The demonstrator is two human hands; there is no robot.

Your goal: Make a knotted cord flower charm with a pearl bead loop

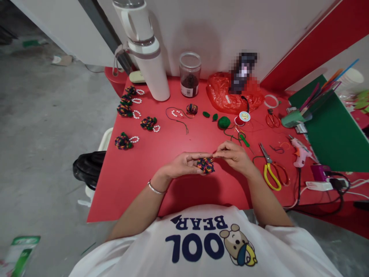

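Observation:
My left hand (186, 164) is closed on a multicoloured crocheted flower (205, 165), held above the near part of the red table. The thumb lies along its near edge and the fingers along its far edge. Against the flower's right side, my right hand (233, 156) pinches a thin, shiny needle (212, 159); most of it is hidden by the fingertips. Beyond the hands lie a green yarn ball (224, 122), a green-handled crochet hook (242, 137) and a white-topped spool of red thread (244, 117). A small multicoloured yarn ball (191, 109) sits farther left.
Finished flowers with bead loops (123, 141) line the table's left side. A white bottle (152, 69), clear jar (190, 75) and red plastic bag (221, 94) stand along the wall. Yellow-handled scissors (271, 175), a pink glue gun (300, 153) and a power strip (318, 186) lie right.

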